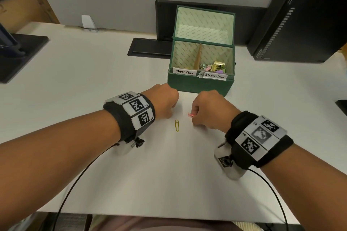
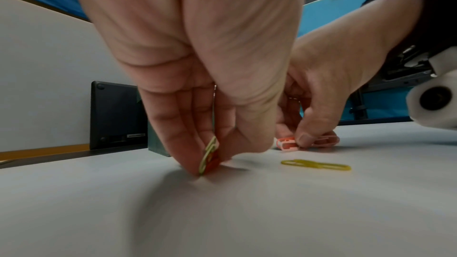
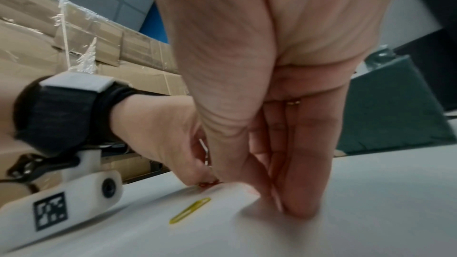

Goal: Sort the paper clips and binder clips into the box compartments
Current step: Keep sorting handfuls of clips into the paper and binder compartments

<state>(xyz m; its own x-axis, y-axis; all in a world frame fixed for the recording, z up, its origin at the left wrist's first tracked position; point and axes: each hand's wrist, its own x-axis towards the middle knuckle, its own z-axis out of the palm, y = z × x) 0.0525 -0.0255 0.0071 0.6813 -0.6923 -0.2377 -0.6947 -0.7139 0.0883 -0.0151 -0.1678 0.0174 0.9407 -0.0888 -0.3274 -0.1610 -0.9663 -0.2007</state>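
A green box point(image 1: 200, 82) stands open on the white table, its front labelled "Paper Clips" on the left and "Binder Clips" on the right. Several binder clips point(image 1: 216, 67) lie in the right compartment; the floor of the left one is hidden. My left hand point(image 1: 167, 108) is down at the table, thumb and fingers pinching a pale green and a red paper clip point(image 2: 209, 156). My right hand point(image 1: 195, 116) pinches pink paper clips point(image 2: 294, 143) against the table. A yellow paper clip point(image 1: 177, 125) lies loose between the two hands.
The box lid point(image 1: 204, 22) stands upright behind the compartments. A black flat device point(image 1: 150, 47) lies left of the box, and a dark computer case point(image 1: 293, 20) stands at the back right. A black monitor base point(image 1: 20, 52) sits at the far left.
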